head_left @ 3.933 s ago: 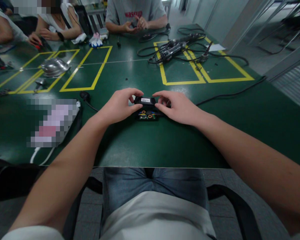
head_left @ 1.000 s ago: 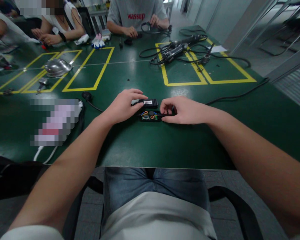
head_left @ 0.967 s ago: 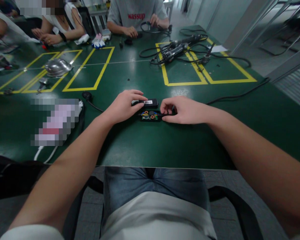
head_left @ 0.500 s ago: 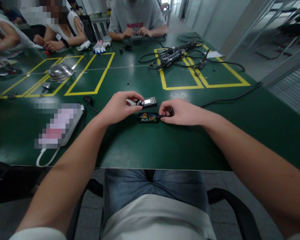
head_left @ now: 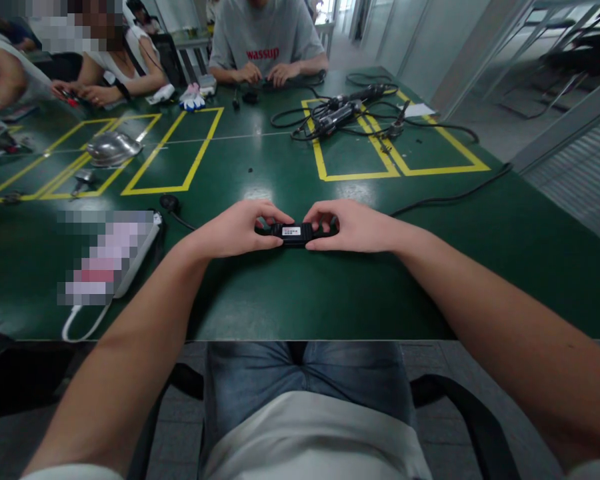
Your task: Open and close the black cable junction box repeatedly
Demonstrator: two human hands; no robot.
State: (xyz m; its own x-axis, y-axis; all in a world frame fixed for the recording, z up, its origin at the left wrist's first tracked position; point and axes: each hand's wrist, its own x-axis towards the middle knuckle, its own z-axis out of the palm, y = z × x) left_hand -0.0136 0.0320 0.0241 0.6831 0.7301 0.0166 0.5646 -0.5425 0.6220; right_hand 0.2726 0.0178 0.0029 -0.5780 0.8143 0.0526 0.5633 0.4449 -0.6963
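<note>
A small black plastic case with a white label lies on the green table in front of me, its cover over the circuit board. My left hand grips the left end between thumb and fingers. On the right end, the thumb and fingers of my right hand close in the same way. From the right side a black cable runs off across the table. A second stretch of cable ends at a black plug left of my left hand. The wires and board inside are hidden under the cover.
Left of my arm lies a phone on a white power bank with a white cable. Yellow tape marks rectangles on the green table. A metal bowl-shaped part and black tools with cables lie farther back. Other people sit across the table.
My left hand has lowered the labelled cover onto the open case, hiding the circuit board. My right hand has shifted from the cable side onto the case's right end.
</note>
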